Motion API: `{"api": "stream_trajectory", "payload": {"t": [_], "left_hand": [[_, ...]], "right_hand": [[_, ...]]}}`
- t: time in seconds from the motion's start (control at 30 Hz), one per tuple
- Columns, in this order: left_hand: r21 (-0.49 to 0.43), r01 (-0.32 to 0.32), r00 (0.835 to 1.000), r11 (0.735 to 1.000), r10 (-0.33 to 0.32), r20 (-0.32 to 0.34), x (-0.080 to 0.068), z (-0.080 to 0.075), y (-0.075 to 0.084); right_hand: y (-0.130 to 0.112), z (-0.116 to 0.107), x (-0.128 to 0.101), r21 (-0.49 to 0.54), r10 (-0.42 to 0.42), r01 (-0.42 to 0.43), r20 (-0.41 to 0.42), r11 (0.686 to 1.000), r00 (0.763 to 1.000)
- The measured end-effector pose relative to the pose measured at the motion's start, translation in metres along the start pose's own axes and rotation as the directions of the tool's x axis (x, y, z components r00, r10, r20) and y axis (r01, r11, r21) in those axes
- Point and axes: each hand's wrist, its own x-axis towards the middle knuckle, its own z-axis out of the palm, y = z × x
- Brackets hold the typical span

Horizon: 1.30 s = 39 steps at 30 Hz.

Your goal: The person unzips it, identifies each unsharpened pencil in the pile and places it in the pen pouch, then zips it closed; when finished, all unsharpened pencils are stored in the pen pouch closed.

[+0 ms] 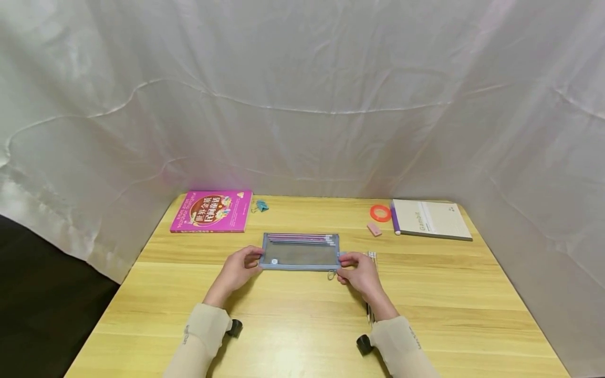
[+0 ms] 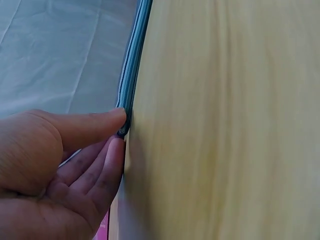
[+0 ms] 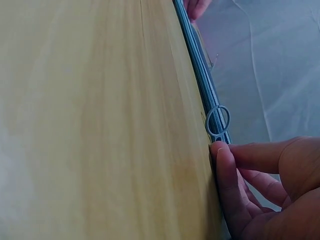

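A blue-edged, see-through zip pencil case [image 1: 302,255] lies flat on the wooden table, with several pencils [image 1: 300,239] visible along its far side. At its left end my left hand [image 1: 238,269] pinches the near corner; the left wrist view shows the thumb on the upper edge and the fingers below. My right hand [image 1: 357,274] pinches the opposite end, thumb and forefinger beside the ring of the zip pull [image 3: 218,121]. A few loose pencils [image 1: 372,255] lie partly hidden under the right wrist.
A pink book [image 1: 212,211] lies at the back left, with blue binder clips [image 1: 262,206] beside it. Toward the back right are a pink eraser [image 1: 374,229], an orange-red ring [image 1: 380,213], a purple pen [image 1: 395,220] and a notebook [image 1: 444,218]. Pale curtains [image 1: 302,105] enclose the table.
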Motion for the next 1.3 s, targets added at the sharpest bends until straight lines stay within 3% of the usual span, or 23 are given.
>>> {"api": "stream_trajectory", "payload": {"t": [1.07, 1.2, 1.27, 1.3], "left_hand": [[-0.039, 0.026, 0.999, 0.999, -0.027, -0.040, 0.000, 0.005, -0.002], [0.036, -0.037, 0.998, 0.999, 0.039, -0.045, -0.003, -0.007, 0.002], [0.151, -0.102, 0.993, 0.983, 0.110, -0.042, -0.004, -0.017, 0.007], [0.226, -0.135, 0.988, 0.965, 0.149, -0.044, -0.004, -0.024, 0.010]], "right_hand": [[-0.001, -0.003, 0.001, -0.027, -0.001, 0.002, 0.017, 1.000, 1.000], [-0.012, -0.018, -0.004, -0.121, -0.114, 0.120, 0.057, 0.985, 0.992], [-0.019, -0.033, -0.006, -0.243, -0.239, 0.253, 0.085, 0.936, 0.967], [-0.022, -0.042, -0.008, -0.311, -0.311, 0.325, 0.096, 0.893, 0.945]]}}
